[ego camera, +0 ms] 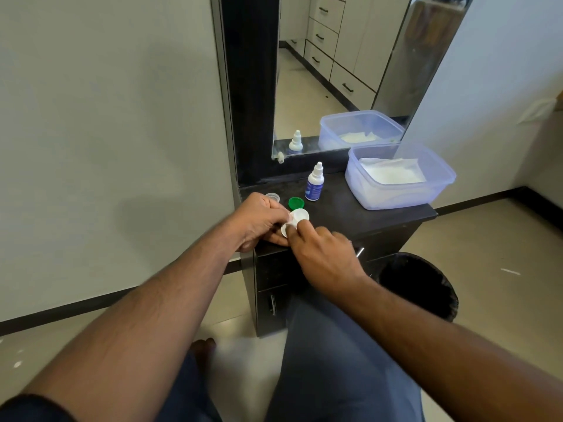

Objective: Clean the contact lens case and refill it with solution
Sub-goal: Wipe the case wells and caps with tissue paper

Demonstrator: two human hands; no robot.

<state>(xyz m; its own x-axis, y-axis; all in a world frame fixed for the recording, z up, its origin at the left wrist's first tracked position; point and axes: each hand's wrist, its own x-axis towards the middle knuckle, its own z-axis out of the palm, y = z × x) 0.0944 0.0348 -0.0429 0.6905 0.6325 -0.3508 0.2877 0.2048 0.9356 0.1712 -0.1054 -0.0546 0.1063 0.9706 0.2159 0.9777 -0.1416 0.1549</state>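
The white contact lens case (pixel 297 219) is held just above the front left of the dark dresser top (pixel 350 208). My left hand (pixel 259 222) grips its left side. My right hand (pixel 323 254) has its fingertips pressed into the nearer well of the case. A green cap (pixel 296 203) lies on the dresser top just behind the case, and a clear cap (pixel 272 196) lies behind my left hand. The small solution bottle (pixel 314 182), white with a blue label and its cap on, stands upright behind the green cap.
A translucent blue tub (pixel 426 190) with white tissue inside sits at the right of the dresser top. A mirror (pixel 335 71) stands behind. A black bin (pixel 420 284) is on the floor to the right, beside my knee.
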